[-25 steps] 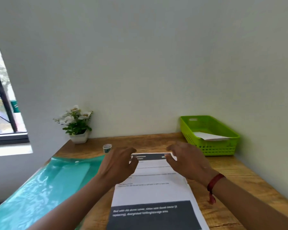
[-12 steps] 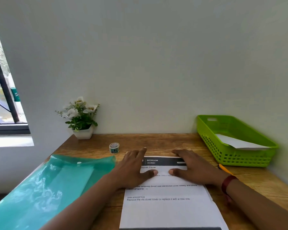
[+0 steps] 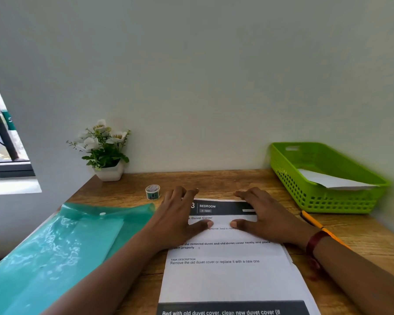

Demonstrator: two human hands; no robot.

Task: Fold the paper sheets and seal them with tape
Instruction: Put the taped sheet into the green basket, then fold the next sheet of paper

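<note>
Flat left hand (image 3: 180, 220) and right hand (image 3: 263, 218) press the paper sheet (image 3: 225, 276) lying twelve-to-six; tape roll (image 3: 152, 192) at eleven, nearer left.

A white paper sheet (image 3: 225, 276) banded in black, with black print, on a brown wood-grained desk (image 3: 214, 180). Also pictured: a translucent teal folder (image 3: 55, 246), a teal-and-white patterned tape roll (image 3: 152, 192), a lime-green lattice-walled basket (image 3: 328, 201), white flowers (image 3: 100, 137) with green leaves, a white pot (image 3: 109, 172), an orange pencil (image 3: 312, 220) and a dark red wristband (image 3: 315, 242).
</note>
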